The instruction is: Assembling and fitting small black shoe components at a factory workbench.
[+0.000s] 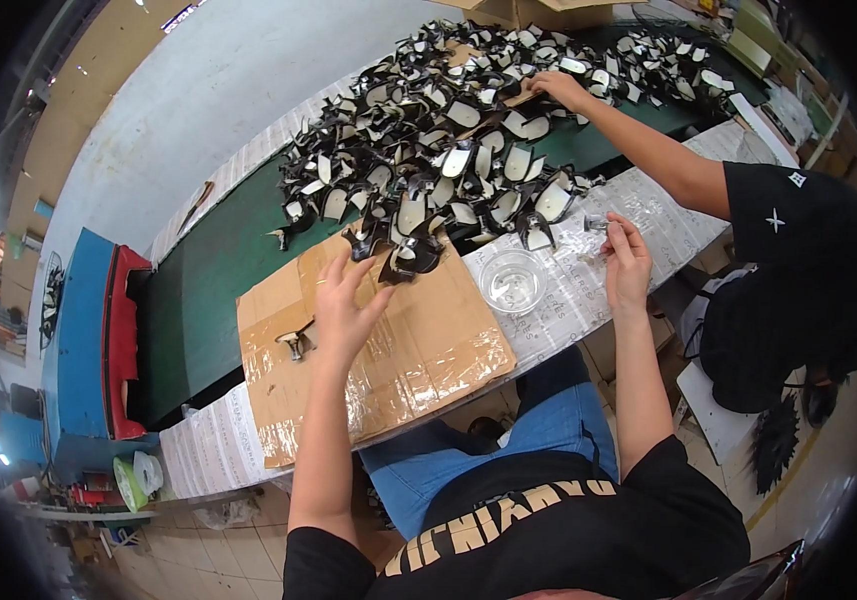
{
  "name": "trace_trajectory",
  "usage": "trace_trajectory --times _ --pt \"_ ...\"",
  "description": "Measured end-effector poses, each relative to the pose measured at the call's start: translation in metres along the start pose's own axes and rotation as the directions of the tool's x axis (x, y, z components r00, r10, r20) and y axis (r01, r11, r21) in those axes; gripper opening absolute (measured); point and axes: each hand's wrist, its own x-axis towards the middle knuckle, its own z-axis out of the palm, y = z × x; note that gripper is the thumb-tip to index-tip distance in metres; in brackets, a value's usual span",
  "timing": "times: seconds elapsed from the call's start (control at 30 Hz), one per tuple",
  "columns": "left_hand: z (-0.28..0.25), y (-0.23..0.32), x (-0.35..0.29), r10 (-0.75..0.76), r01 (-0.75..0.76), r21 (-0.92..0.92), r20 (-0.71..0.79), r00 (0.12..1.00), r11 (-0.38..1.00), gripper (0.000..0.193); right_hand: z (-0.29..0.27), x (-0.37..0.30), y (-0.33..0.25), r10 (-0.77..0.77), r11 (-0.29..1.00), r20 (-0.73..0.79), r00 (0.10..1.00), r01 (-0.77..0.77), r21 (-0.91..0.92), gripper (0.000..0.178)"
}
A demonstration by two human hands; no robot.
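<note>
My left hand (346, 312) hovers over a flattened cardboard sheet (418, 360), fingers spread, with nothing in it. Just beyond its fingertips lie black curved pieces (410, 258) with pale inner faces, which look like shoe heels. One lone black-and-cream piece (294, 341) rests on the cardboard, left of this hand. My right hand (628, 262) is raised over the table's front strip, thumb and fingers pinched round a small shiny object (596, 222) whose kind I cannot make out. Between the hands stands a clear round bowl (513, 281) with something transparent inside.
A large heap of similar black-and-white pieces (438, 110) covers the green belt (198, 290). At the right, a co-worker's hand (560, 88) reaches into the heap. A blue-and-red housing (88, 330) borders the left end, and a cardboard box (538, 12) stands behind.
</note>
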Motion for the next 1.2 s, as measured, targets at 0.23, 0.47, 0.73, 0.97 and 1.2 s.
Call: trace_trajectory --times 0.23,0.47,0.73,0.97,1.2 --pt "0.041 0.017 -0.006 0.019 -0.035 -0.136 -0.121 0.992 0.990 0.038 -0.004 -0.012 -0.033 0.220 0.889 0.255 0.941 -0.086 -0.450 0.017" --pt "0.019 0.022 -0.037 -0.149 0.129 -0.178 -0.101 0.984 0.975 0.025 -0.010 -0.035 -0.030 0.021 0.697 0.325 0.945 0.220 -0.683 0.024" --pt "0.033 -0.002 -0.060 -0.433 0.399 -0.365 -0.013 0.901 0.841 0.013 0.001 -0.063 -0.035 -0.085 0.109 0.451 0.888 0.458 -0.882 0.031" --pt "0.036 0.000 -0.065 -0.396 0.362 -0.307 -0.057 0.916 0.880 0.011 0.014 -0.025 -0.061 -0.065 0.436 0.528 0.847 0.500 -0.749 0.059" --pt "0.034 -0.002 -0.069 -0.396 0.353 -0.321 -0.078 0.915 0.879 0.011 0.031 0.059 -0.025 0.300 -0.122 0.419 0.857 0.470 -0.874 0.147"
